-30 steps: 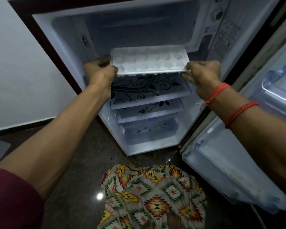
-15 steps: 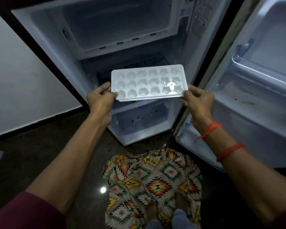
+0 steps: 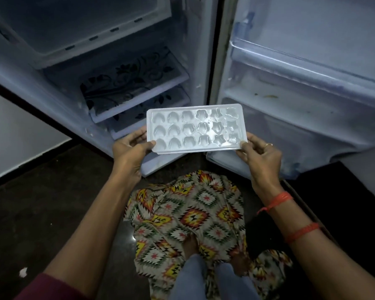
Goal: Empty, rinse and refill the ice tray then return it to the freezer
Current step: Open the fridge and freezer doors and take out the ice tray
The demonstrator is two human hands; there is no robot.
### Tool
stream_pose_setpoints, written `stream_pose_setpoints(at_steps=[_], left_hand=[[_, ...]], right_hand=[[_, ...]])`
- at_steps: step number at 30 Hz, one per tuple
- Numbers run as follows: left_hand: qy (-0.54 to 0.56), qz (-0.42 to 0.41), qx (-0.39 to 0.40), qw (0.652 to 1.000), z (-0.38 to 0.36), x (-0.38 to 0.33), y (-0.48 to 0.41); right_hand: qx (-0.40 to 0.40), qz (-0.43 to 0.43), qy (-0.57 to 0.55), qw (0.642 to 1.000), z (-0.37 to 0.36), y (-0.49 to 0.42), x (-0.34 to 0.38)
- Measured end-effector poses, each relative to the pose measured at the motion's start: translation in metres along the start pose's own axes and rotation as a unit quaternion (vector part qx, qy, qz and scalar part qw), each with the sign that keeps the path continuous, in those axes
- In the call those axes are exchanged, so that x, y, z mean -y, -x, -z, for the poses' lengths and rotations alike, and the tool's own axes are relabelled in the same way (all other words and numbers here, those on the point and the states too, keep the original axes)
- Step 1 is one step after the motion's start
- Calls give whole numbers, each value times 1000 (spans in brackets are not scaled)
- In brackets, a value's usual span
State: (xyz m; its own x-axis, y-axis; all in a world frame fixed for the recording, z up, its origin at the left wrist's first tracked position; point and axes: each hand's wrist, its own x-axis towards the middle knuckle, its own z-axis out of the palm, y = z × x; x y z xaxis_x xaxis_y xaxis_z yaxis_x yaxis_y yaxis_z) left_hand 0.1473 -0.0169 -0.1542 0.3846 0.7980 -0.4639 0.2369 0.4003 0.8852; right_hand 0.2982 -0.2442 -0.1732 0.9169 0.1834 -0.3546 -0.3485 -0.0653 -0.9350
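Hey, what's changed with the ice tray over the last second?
The ice tray came away from the freezer compartment, toward the person and downward; it now sits in front of the lower shelves. Nothing was let go: the left grip and right grip still hold its short ends. The fridge door stayed open.

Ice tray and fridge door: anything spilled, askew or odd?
The ice tray is held roughly level between left hand and right hand; nothing spills. Only yellowish bits soil the door shelf, and a white scrap lies on the floor.
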Motion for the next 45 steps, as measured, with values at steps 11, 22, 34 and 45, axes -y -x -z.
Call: stream_pose_setpoints(at_steps=[11, 22, 34, 45], left_hand=[[-49, 10, 109, 993, -94, 41, 74], [-92, 29, 260, 961, -212, 61, 165], [-167, 18, 419, 892, -354, 85, 277], [-194, 18, 533, 824, -446, 115, 398]], right_hand=[[-102, -20, -49, 993, 146, 29, -12], [-234, -18, -104, 966, 294, 74, -8], [-394, -9, -164, 904, 449, 132, 4], [-496, 0, -222, 840, 562, 202, -1]])
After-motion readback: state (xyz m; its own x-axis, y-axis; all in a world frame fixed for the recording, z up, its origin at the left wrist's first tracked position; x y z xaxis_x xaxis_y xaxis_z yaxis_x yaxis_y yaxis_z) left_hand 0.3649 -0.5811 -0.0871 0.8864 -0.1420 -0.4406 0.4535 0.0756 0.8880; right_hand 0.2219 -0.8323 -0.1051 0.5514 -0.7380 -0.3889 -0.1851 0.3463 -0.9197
